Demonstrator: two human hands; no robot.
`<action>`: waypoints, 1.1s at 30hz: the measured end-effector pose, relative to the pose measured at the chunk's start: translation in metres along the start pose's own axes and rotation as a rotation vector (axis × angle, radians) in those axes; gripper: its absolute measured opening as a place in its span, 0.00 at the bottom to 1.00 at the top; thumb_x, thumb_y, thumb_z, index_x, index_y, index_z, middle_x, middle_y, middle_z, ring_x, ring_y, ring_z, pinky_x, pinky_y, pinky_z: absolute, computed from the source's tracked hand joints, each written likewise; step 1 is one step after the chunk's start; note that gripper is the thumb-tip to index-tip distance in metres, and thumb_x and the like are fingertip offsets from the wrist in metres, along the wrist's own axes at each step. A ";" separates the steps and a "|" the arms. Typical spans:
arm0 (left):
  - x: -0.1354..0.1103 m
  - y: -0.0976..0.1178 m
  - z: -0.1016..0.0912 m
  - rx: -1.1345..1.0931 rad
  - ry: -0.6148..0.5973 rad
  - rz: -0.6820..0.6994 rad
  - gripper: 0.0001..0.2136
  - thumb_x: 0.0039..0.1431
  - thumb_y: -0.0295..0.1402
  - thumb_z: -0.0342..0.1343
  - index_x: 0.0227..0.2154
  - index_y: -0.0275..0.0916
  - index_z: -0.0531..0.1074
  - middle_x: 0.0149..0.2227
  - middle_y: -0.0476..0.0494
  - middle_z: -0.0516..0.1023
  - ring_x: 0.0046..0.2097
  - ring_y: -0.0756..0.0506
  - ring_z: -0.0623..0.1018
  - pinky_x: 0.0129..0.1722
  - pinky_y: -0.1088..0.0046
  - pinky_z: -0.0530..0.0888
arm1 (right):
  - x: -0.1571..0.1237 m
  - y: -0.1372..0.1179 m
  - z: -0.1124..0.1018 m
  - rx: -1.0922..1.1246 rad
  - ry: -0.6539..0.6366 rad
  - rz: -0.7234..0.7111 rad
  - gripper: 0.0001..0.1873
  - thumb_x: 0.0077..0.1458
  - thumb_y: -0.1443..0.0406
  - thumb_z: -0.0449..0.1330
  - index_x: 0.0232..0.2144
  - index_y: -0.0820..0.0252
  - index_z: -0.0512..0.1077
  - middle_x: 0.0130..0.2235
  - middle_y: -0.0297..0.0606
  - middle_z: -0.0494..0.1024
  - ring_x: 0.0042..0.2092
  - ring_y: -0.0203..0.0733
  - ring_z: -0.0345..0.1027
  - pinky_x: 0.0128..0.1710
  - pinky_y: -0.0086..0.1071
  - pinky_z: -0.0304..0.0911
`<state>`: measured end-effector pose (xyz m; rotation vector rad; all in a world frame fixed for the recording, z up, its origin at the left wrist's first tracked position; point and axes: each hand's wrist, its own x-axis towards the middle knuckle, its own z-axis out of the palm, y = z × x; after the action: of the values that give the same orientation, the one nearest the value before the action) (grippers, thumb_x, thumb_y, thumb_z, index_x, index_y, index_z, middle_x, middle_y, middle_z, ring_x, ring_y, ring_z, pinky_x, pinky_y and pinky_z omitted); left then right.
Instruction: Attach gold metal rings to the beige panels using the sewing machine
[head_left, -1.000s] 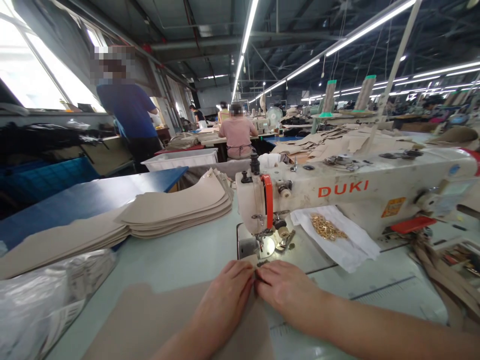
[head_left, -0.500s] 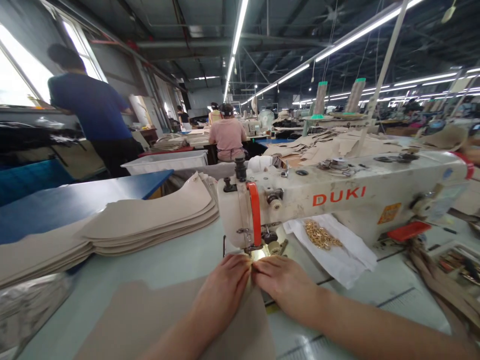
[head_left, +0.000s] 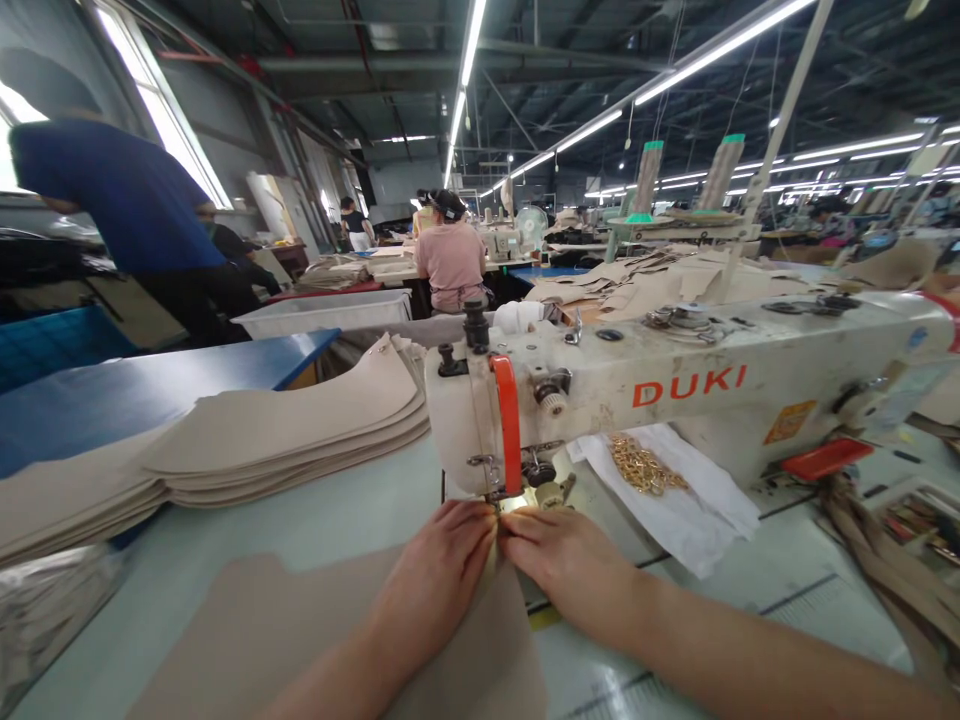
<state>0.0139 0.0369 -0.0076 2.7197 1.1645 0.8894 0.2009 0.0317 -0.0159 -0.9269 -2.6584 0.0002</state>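
A beige fabric panel (head_left: 322,620) lies flat on the pale table of the sewing machine (head_left: 570,380), its edge under the lit needle area. My left hand (head_left: 444,560) rests on the panel with its fingers bunched, pinching the edge just in front of the presser foot. From the other side my right hand (head_left: 559,550) has its fingers pressed together at the same edge. The two sets of fingertips almost meet, and they hide the exact spot being gripped. A red lever cover (head_left: 507,425) stands right above my hands.
Stacked beige panels (head_left: 300,430) lie to the left, beside a blue table (head_left: 165,385). Gold metal rings (head_left: 645,465) sit on a white cloth (head_left: 712,530) under the machine arm. A red tray (head_left: 826,458) is at right. Co-workers stand and sit beyond.
The view has shifted slightly. The person in blue at the left leans lower and further left. My hands stay at the needle area, almost unmoved.
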 end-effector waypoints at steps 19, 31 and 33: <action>-0.011 0.012 -0.011 0.125 -0.106 -0.039 0.13 0.62 0.29 0.46 0.45 0.35 0.72 0.48 0.39 0.77 0.52 0.43 0.73 0.53 0.61 0.72 | -0.011 -0.003 -0.014 0.061 0.099 -0.135 0.09 0.62 0.67 0.52 0.34 0.63 0.72 0.39 0.38 0.76 0.44 0.38 0.68 0.49 0.30 0.61; -0.012 0.006 -0.010 0.153 -0.145 -0.040 0.15 0.62 0.30 0.46 0.47 0.35 0.72 0.50 0.39 0.76 0.53 0.44 0.73 0.54 0.61 0.70 | -0.009 0.001 -0.014 0.018 0.041 -0.172 0.08 0.60 0.69 0.52 0.34 0.64 0.72 0.39 0.40 0.76 0.45 0.37 0.68 0.50 0.30 0.60; -0.011 0.006 -0.010 0.161 -0.133 -0.034 0.15 0.62 0.30 0.46 0.47 0.36 0.73 0.50 0.39 0.76 0.52 0.43 0.74 0.54 0.61 0.71 | -0.008 0.002 -0.013 0.021 0.039 -0.167 0.08 0.60 0.69 0.52 0.34 0.63 0.72 0.39 0.41 0.76 0.45 0.37 0.68 0.49 0.30 0.61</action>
<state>0.0062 0.0231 -0.0027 2.8219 1.3038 0.6254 0.2119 0.0269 -0.0060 -0.6888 -2.6859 -0.0288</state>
